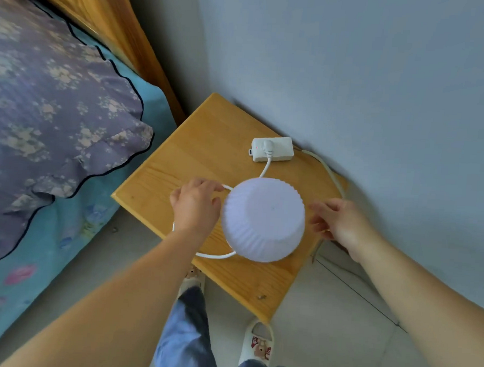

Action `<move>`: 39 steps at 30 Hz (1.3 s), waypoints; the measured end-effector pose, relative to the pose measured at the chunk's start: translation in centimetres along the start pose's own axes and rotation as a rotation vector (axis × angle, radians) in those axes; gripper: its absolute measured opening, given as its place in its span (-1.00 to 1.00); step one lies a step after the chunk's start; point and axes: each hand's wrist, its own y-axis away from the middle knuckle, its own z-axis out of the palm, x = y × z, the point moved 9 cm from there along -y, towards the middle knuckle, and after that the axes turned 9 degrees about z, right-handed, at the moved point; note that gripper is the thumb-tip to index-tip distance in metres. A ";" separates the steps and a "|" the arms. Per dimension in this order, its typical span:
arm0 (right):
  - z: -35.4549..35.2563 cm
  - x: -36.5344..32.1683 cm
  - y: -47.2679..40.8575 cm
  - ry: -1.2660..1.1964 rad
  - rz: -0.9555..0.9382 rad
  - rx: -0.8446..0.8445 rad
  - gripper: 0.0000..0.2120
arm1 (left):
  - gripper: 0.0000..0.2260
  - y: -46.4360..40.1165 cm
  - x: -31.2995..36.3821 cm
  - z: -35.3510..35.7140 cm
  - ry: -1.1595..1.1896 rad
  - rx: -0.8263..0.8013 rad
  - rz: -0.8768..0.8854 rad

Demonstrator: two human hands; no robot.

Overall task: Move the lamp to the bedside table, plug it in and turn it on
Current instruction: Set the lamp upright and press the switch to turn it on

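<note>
A lamp with a white pleated shade (262, 219) stands on the wooden bedside table (198, 141), seen from above. Its white cord (216, 255) loops round the left of the base and runs up to a plug (268, 147) seated in a white power strip (273, 149) near the wall; a small red light shows on the strip. My left hand (196, 206) is at the lamp's left side with fingers curled on the cord loop. My right hand (337, 220) hovers just right of the shade, fingers spread, holding nothing. The lamp's base is hidden under the shade.
A bed with a floral pillow (56, 112) and blue sheet lies to the left, its wooden headboard (109, 22) at the back. A pale wall (353, 77) backs the table. The strip's own cable (331, 174) trails off the right edge. Slippered feet (257, 344) stand on the tiled floor.
</note>
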 end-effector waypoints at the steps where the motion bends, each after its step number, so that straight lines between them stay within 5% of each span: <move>1: 0.0 0.7 0.3 0.023 -0.009 -0.007 -0.76 | -0.81 1.0 -0.2 0.1 0.006 0.015 -0.035; 10: 0.4 6.3 1.8 0.059 -0.019 -0.048 -0.84 | -0.71 10.2 -0.5 3.4 0.069 0.029 -0.208; 21: 4.3 8.4 1.5 0.095 -0.168 0.074 -0.88 | -0.18 11.7 -1.2 8.2 0.074 0.077 -0.016; 31: 5.1 6.2 -0.6 0.069 -0.441 0.313 -0.80 | -0.03 10.5 0.6 10.3 0.021 0.275 0.130; 39: 6.1 4.1 -3.6 0.149 -0.752 0.237 -0.73 | 0.06 9.7 0.4 10.9 0.028 0.472 0.196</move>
